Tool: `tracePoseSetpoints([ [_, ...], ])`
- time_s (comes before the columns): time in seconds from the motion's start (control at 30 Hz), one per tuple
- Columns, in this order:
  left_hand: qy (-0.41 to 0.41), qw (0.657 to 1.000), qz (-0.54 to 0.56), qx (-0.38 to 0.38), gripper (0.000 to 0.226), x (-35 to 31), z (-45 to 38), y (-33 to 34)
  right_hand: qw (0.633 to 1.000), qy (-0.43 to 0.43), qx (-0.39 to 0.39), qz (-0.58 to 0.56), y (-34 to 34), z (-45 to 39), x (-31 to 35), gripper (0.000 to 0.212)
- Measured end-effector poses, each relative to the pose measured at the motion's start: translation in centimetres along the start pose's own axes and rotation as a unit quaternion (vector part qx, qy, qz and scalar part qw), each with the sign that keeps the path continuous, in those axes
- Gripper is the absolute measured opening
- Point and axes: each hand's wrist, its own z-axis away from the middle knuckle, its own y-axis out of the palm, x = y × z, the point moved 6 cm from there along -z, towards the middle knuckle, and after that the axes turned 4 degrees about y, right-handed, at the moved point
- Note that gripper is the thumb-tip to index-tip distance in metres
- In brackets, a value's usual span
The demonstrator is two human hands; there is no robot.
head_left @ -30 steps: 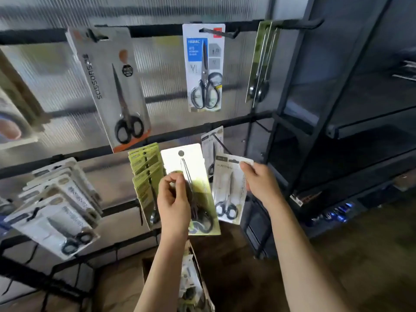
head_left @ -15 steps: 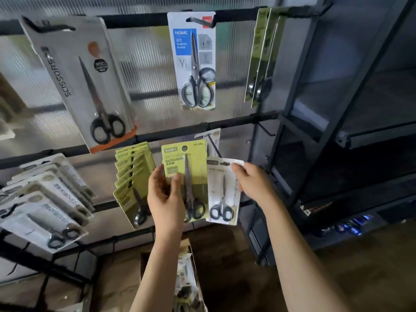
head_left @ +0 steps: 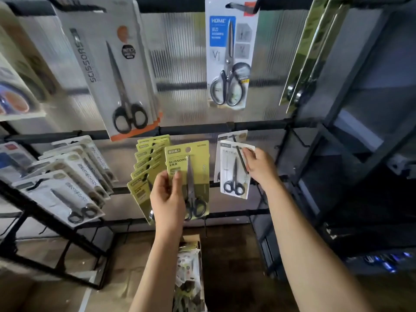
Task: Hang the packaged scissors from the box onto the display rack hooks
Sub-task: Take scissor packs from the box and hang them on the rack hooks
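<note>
Up front, left hand gripping yellow scissors pack, right hand pinching white pack

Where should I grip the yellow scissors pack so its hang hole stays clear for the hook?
Judging by its pose, pinch the yellow scissors pack at its left edge near mid-height, coming from the left, as the left hand does. The flat card is upright, the hang hole at top centre.

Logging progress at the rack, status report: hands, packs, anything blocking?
Left hand grips yellow scissors pack, unhung. Right hand pinches white scissors pack at its hook. Box below holds more. Nothing blocking.
</note>
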Motion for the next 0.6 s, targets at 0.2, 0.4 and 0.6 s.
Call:
tracePoseSetpoints([
  [0.2,0.012,1.0,-0.018,-0.001,0.016,-0.2,-0.4,-1.2,1.0,-0.004,-0.016,-0.011,1.4,-2.6,0.1,0.035],
  [0.4,0.001,1.0,-0.006,0.023,0.013,0.2,-0.5,-2.2,0.998,0.024,-0.03,-0.047,2.5,-3.3,0.0,0.028],
  [0.6,-0.011,0.999,-0.002,0.052,0.011,-0.2,-0.2,-1.9,0.993,0.078,-0.066,-0.066,3.3,-2.5,-1.9,0.026],
])
